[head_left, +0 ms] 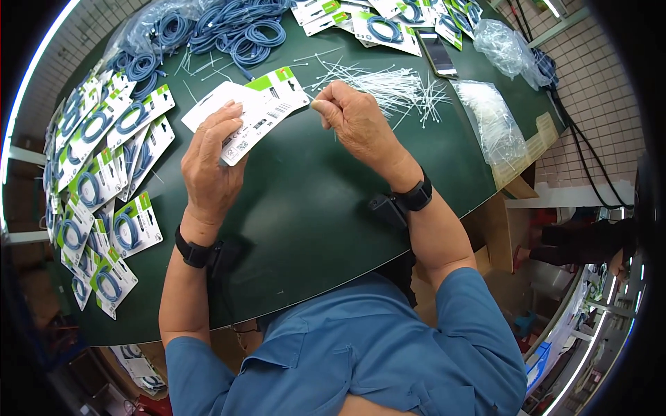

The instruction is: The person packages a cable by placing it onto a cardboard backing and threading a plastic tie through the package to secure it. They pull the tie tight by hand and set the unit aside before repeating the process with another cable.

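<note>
My left hand (210,149) grips a white and green backing card (262,119), its printed side up. Another white card section (208,105) shows beside it; I cannot tell whether the two are one piece. Just off the card's right edge, my right hand (359,126) is closed in a pinch, thumb against the curled fingers. Whatever sits between those fingertips is too small or hidden to make out. Beyond the right hand lies a loose pile of white cable ties (388,89). A few stray ties (208,68) are scattered past the card.
Cards with coiled blue cables (90,187) overlap along the left. Blue cable coils (236,35) are heaped at the back, near more carded cables (385,29). A phone (437,54), a bag of cable ties (489,125) and crumpled plastic (506,48) lie on the right of the green table (312,229).
</note>
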Demonstrator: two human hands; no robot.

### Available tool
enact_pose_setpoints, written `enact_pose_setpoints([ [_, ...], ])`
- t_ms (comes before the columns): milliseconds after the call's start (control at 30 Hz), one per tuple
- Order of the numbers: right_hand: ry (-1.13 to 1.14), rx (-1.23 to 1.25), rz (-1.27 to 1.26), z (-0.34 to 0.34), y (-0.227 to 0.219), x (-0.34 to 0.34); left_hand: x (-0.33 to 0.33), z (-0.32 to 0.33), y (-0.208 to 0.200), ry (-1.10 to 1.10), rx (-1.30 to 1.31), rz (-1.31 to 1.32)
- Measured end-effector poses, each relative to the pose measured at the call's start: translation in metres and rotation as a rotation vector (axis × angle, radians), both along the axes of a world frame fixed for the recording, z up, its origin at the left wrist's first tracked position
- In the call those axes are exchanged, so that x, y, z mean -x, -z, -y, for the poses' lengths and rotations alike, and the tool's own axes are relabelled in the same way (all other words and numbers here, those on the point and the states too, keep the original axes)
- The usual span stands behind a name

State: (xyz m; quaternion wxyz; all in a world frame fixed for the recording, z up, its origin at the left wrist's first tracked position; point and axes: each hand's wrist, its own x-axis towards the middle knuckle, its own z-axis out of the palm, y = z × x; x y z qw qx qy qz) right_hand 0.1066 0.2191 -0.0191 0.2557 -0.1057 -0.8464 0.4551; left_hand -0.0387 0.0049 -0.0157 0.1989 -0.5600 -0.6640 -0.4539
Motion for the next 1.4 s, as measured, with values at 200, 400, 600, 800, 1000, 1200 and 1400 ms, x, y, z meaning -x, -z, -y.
enact_pose_setpoints([
  [200, 0.023, 0.075, 0.104, 0.006, -0.013, -0.005, -0.001, -0.001, 0.004, 0.013, 0.016, 0.004],
  [400, -0.058, -0.094, -0.050, -0.003, -0.010, -0.005, -0.002, -0.002, 0.003, 0.019, 0.004, -0.009],
  [600, -0.049, -0.148, -0.203, -0.002, -0.009, -0.004, 0.002, -0.002, 0.009, 0.037, -0.008, -0.088],
  [800, -0.114, -0.293, -0.436, 0.006, -0.014, 0.001, 0.005, -0.001, 0.010, 0.083, -0.060, -0.097],
  [1000, -0.013, -0.407, -0.431, 0.012, -0.020, -0.015, 0.006, 0.002, 0.016, 0.171, -0.154, -0.051],
  [1200, -0.024, -0.118, -0.472, 0.003, -0.011, -0.025, -0.011, -0.006, 0.014, 0.152, -0.212, -0.187],
  [1400, 0.060, -0.052, -0.494, 0.010, -0.014, -0.027, -0.017, -0.004, 0.015, 0.151, -0.186, -0.164],
])
